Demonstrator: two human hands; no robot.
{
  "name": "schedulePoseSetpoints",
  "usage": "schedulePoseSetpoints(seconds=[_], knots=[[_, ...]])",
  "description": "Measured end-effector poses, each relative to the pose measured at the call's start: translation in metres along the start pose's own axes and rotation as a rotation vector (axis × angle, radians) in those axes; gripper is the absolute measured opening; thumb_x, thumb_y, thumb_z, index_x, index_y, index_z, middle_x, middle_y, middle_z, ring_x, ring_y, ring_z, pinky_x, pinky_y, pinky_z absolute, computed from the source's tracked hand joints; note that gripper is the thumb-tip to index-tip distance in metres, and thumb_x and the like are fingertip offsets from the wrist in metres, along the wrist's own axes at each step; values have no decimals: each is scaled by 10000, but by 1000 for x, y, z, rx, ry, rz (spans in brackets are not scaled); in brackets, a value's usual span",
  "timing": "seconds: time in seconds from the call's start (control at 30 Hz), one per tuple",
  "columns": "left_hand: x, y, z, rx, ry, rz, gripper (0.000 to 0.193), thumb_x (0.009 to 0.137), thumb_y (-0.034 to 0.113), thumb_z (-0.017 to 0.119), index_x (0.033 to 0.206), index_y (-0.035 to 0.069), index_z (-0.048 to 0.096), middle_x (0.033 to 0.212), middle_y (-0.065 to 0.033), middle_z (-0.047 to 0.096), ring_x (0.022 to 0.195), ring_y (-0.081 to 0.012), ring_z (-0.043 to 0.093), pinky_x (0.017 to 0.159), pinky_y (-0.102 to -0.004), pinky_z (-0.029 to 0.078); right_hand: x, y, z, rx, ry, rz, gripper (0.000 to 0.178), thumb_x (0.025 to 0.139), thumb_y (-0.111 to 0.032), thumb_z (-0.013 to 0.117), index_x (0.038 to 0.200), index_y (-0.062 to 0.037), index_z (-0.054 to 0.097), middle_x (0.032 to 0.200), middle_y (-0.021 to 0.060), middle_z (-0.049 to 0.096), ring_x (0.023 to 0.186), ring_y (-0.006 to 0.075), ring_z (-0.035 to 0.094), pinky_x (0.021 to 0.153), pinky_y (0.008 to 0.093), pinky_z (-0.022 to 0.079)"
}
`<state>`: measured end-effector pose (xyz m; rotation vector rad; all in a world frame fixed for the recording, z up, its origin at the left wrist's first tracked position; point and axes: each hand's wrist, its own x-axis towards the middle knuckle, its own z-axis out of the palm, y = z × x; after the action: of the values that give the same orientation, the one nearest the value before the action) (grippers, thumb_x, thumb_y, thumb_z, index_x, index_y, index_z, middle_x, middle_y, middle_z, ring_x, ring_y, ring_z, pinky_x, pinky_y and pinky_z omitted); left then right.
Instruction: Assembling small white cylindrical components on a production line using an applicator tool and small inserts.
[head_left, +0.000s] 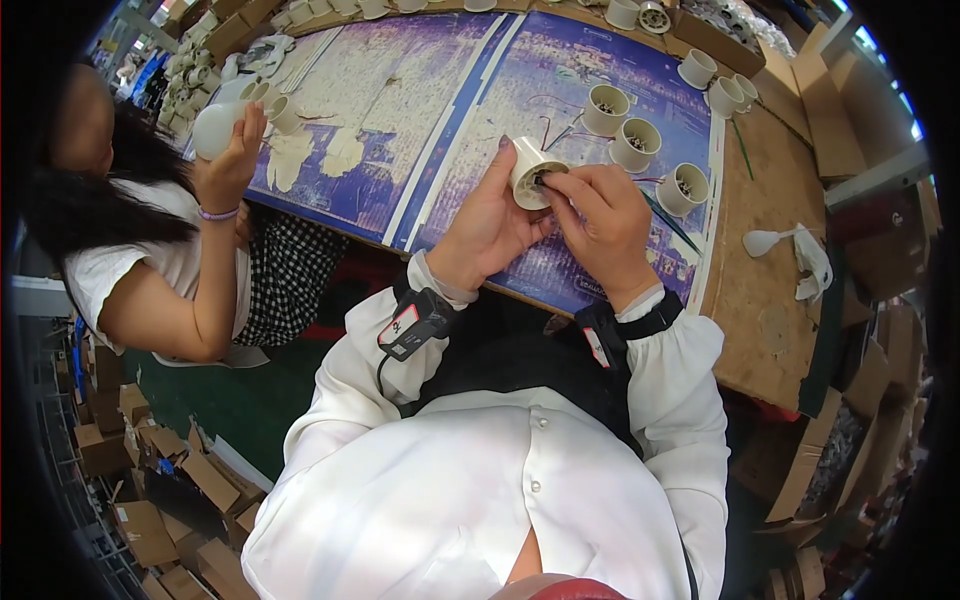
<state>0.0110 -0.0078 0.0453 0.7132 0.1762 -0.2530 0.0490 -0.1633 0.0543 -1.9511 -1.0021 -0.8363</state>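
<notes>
My left hand [482,228] is closed round a cream cylindrical housing [527,165], tilted with its open end toward my right hand. The fingers of my right hand [607,215] are pinched together at that opening, partly inside it. What they grip there is too small to make out. Just beyond and to the right stand a cream cup-shaped housing [606,110], another one [635,145] and a third [683,190], with small dark parts inside. Thin coloured wires [672,226] lie beside them on the blue-printed table covering [560,75].
At the left, a co-worker's hand [232,165] holds up a white rounded piece [213,132]. More cream housings [697,68] line the table's far and right edges. A white spoon-shaped piece [765,242] lies on the brown board [765,320]. Cardboard boxes [150,530] crowd the floor at lower left.
</notes>
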Motion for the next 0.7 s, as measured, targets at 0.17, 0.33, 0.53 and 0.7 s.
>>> schedulePoseSetpoints(seconds=[0.17, 0.33, 0.53, 0.7], knots=[[0, 2, -6, 21, -17, -12, 504, 1043, 584, 334, 1292, 206, 554, 1180, 16, 617, 1027, -129, 575, 880, -318, 461, 0, -1, -1, -16, -8, -16, 241, 714, -20, 788, 934, -100, 731, 857, 38, 658, 742, 229, 623, 620, 326, 496], [0, 7, -11, 115, -38, -58, 503, 1035, 591, 360, 1266, 195, 567, 1110, 23, 635, 927, -116, 589, 813, -294, 471, 0, -1, -4, -74, -37, -51, 236, 698, -31, 786, 913, -110, 729, 851, 21, 654, 731, 216, 617, 611, 326, 497], [1, 13, -22, 54, -131, -93, 429, 1031, 517, 464, 1231, 153, 571, 1011, -3, 639, 815, -110, 594, 742, -245, 467, -3, 1, 0, -106, -45, -59, 190, 714, -117, 758, 894, -156, 709, 822, -27, 610, 746, 190, 604, 591, 332, 469], [-2, 15, -20, 18, -99, -66, 364, 1033, 428, 521, 1219, 117, 567, 1014, -20, 628, 841, -115, 590, 747, -243, 474, -5, 2, 0, -96, -60, -38, 180, 712, -120, 756, 882, -153, 708, 811, -26, 599, 747, 189, 603, 594, 336, 470]])
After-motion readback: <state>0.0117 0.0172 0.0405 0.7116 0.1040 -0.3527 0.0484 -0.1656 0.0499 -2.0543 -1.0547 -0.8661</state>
